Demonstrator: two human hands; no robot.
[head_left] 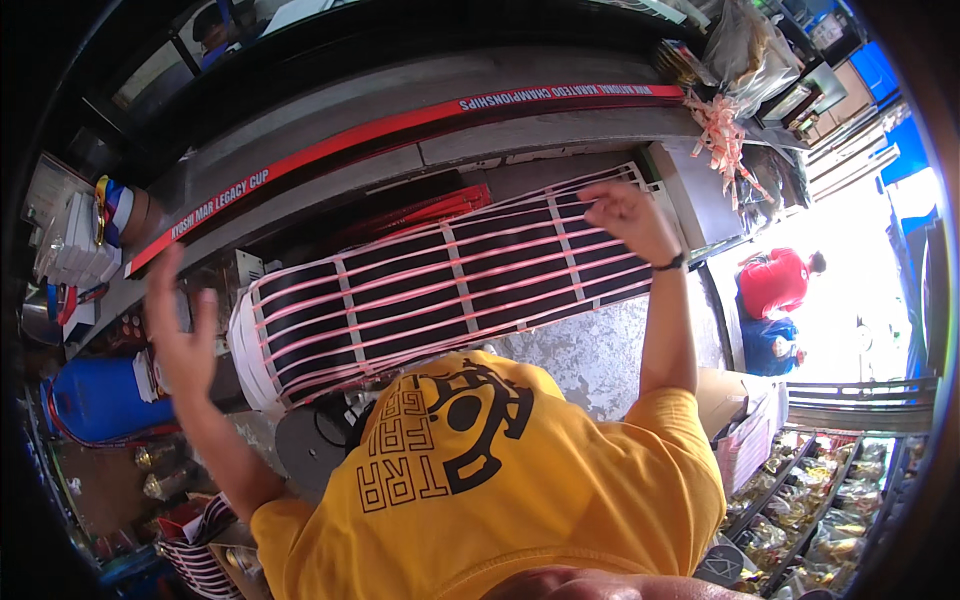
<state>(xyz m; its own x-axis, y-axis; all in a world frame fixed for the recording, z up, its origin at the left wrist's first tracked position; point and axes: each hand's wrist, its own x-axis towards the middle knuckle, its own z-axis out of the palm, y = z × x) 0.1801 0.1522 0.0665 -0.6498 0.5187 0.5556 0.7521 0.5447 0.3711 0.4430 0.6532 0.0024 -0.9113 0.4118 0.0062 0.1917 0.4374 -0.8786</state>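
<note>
A long red sash (390, 122) with white lettering stretches across the grey counter in front of me. My left hand (185, 335) hovers by the sash's left end, thumb apart from the fingers, slightly blurred; contact with the sash cannot be made out. Over the right part of a stack of black sheets (430, 275) with pinkish-white stripes and grey crossbands is my right hand (628, 220). Its fingers are loosely bent and apart, with nothing visible in them, and a dark band circles the wrist. The stack lies between me and the counter, its left end curling downward.
Beneath the counter sits folded red material (430, 208). A pink-white ribbon bunch (722, 135) and a clear plastic bag (750, 55) are at the far right. White boxes (75, 240) and a blue container (105, 398) stand left. Two people (775, 280) are outside on the right.
</note>
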